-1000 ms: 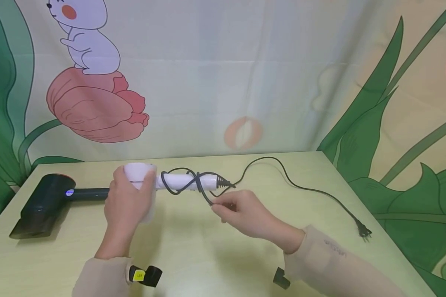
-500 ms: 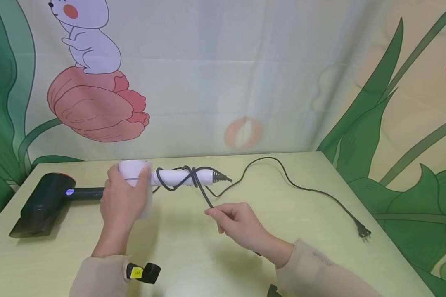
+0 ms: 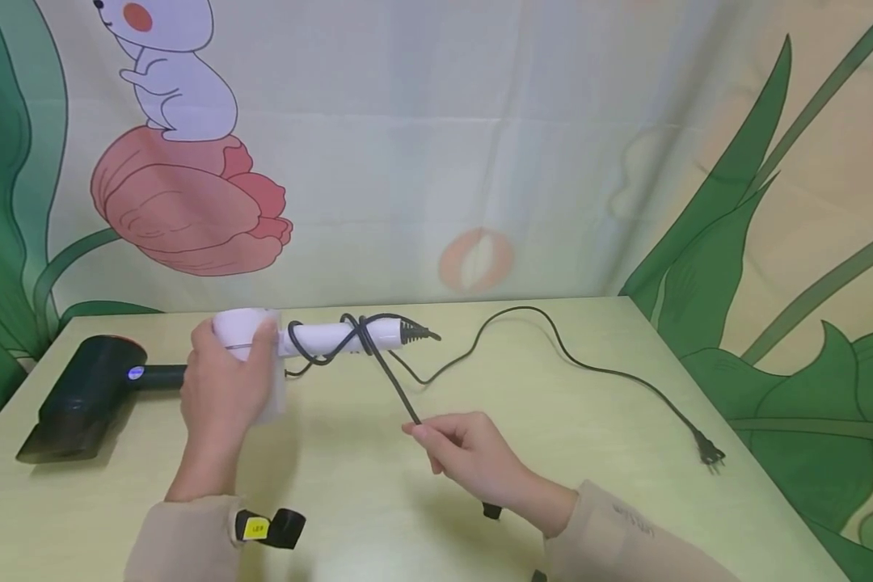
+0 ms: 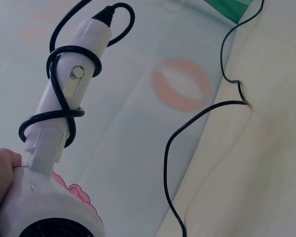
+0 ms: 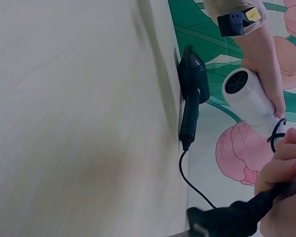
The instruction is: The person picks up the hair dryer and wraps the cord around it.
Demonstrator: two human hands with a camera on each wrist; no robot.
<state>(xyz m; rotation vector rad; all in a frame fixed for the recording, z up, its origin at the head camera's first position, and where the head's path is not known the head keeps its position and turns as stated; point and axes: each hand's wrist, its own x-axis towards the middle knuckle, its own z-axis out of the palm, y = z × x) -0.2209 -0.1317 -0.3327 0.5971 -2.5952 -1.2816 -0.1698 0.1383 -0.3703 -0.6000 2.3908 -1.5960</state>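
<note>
White plastic hair dryer (image 3: pixel 243 323) is raised over the tabletop (image 3: pixel 367 509), gripped round its body by the left hand (image 3: pixel 225 384). I note a black flexible cord (image 3: pixel 395 384) looped round its handle (image 3: pixel 336 335); the right hand (image 3: pixel 473 457) pinches a straight length. Beyond, a glossy black hair dryer (image 3: pixel 90 384) lies on the left; rightward I record a black plug (image 3: pixel 708 446).

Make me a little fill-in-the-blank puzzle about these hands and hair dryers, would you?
The left hand grips a hair dryer coloured ____.
The cord looped round its handle is coloured ____.
The ____ hand pinches that cord.
In the head view, the dark hair dryer lies on the table's ____ side.
Missing words: white; black; right; left.
</note>
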